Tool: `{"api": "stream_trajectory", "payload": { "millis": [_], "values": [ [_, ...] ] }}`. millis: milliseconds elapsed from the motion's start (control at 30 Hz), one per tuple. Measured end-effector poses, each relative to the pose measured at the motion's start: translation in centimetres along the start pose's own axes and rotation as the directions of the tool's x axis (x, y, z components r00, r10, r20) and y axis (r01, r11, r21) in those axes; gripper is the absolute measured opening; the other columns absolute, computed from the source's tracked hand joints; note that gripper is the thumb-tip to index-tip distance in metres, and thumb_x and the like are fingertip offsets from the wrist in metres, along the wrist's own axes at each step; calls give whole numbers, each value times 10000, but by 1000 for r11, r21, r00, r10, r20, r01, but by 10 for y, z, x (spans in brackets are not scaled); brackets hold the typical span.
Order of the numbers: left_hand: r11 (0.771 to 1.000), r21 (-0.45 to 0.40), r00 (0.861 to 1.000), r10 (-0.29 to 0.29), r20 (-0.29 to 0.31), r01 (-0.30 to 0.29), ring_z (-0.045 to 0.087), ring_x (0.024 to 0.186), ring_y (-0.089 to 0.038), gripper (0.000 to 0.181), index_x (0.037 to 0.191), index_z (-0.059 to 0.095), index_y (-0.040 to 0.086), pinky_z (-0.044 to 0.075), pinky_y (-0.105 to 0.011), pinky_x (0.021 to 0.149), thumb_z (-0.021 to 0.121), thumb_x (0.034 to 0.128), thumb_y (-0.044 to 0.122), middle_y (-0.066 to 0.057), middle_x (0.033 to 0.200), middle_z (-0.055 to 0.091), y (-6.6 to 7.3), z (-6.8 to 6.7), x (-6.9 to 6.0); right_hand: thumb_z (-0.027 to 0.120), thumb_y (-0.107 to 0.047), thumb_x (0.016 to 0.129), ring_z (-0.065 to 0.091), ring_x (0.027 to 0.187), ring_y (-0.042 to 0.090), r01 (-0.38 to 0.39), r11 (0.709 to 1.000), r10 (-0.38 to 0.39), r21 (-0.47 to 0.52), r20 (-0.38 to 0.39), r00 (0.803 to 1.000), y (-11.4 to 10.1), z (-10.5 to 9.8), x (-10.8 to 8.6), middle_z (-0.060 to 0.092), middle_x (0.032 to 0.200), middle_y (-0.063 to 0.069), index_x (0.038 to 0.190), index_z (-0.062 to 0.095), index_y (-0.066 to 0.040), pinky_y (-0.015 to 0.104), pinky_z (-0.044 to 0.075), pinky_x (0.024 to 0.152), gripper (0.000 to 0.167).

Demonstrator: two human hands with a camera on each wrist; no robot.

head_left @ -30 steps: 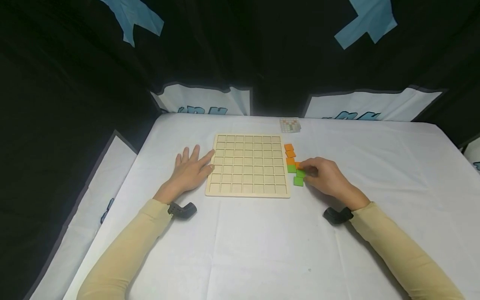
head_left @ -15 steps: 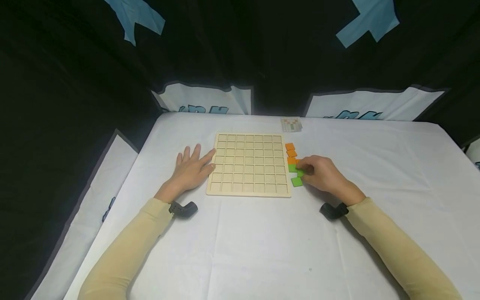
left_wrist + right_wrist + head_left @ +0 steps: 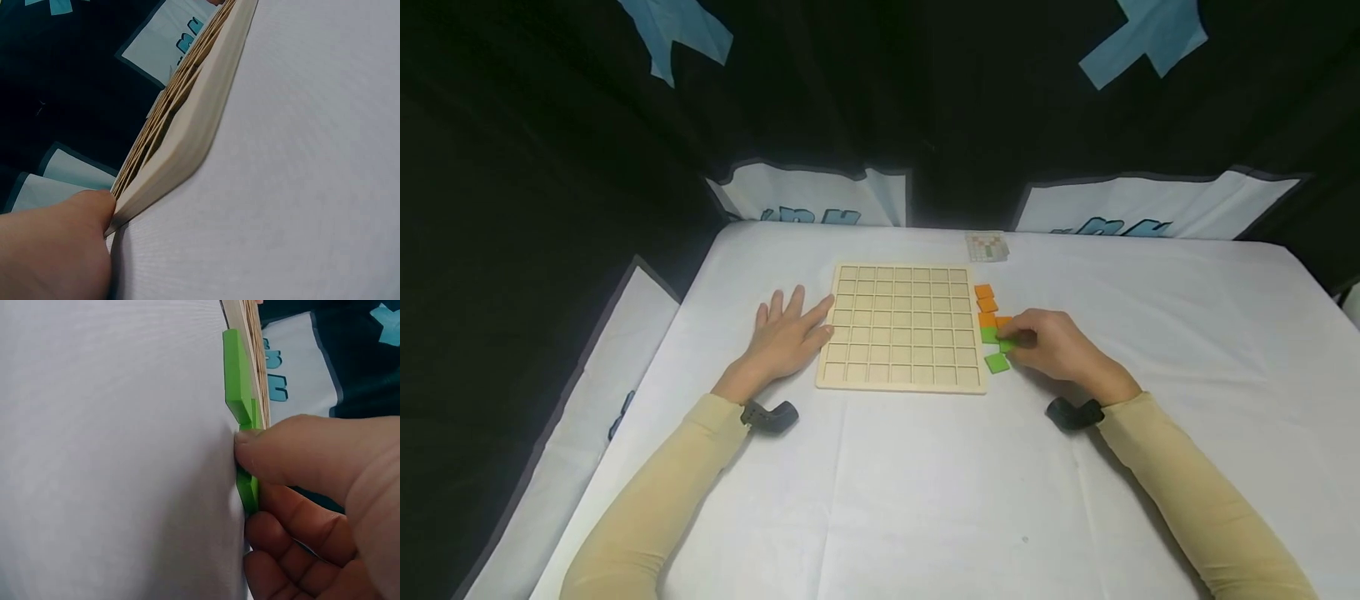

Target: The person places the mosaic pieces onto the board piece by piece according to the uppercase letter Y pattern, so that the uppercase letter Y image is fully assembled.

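Observation:
A wooden grid board lies flat on the table. My left hand rests beside its left edge with fingers spread, the thumb and index fingertip touching the rim. At the board's right side my right hand pinches a green tile between thumb and fingers, low at the table surface; the fingers partly cover it. Another green tile lies against the board's edge, and a third green tile sits turned at an angle just nearer to me.
Several orange tiles line the board's right edge beyond the green ones. A small patterned card in clear wrapping lies behind the board's far right corner. White cloth covers the table, and black curtains hang behind it.
The nearest green tile has turned and shifted slightly toward the board. My right hand's fingers moved a little onto the middle green tile. The left hand stays on the board's edge.

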State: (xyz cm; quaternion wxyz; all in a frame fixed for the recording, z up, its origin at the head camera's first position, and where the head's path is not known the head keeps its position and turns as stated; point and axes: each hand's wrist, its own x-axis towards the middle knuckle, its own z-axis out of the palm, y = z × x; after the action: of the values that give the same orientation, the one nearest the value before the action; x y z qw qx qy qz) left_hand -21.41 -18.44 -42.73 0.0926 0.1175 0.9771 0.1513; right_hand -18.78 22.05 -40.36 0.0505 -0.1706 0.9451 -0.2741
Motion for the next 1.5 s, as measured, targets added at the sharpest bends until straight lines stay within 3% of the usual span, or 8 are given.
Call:
{"api": "stream_trajectory", "payload": {
  "millis": [733, 1033, 1500],
  "values": [
    [1000, 0, 1000, 2, -2, -2, -99, 1558, -519, 620, 1635, 241, 272, -53, -685, 1239, 321, 1070, 515, -231, 1714, -1, -1, -4, -1, 723, 8, 800, 619, 931, 273, -11, 1000, 11, 5, -32, 999, 2, 1, 1, 737, 1080, 160, 1067, 770, -8, 434, 541, 877, 271],
    [1000, -2, 1000, -7, -3, 7, -103, 1559, -516, 624, 1634, 244, 271, -53, -685, 1239, 326, 1067, 516, -228, 1715, -2, -3, -4, -2, 739, 3, 809, 637, 932, 285, 56, 998, -56, 3, -50, 997, -3, 0, 6, 744, 1054, 169, 1055, 772, 7, 455, 554, 881, 248],
    [1000, -29, 1000, -4, -10, 4, -100, 1561, -511, 619, 1631, 256, 276, -58, -678, 1242, 328, 1064, 516, -224, 1715, 3, 1, -1, -2, 773, -26, 825, 619, 872, 228, 172, 985, -171, 33, -28, 985, -30, 7, 26, 750, 999, 127, 1028, 775, -14, 359, 530, 797, 203]
  ]
}}
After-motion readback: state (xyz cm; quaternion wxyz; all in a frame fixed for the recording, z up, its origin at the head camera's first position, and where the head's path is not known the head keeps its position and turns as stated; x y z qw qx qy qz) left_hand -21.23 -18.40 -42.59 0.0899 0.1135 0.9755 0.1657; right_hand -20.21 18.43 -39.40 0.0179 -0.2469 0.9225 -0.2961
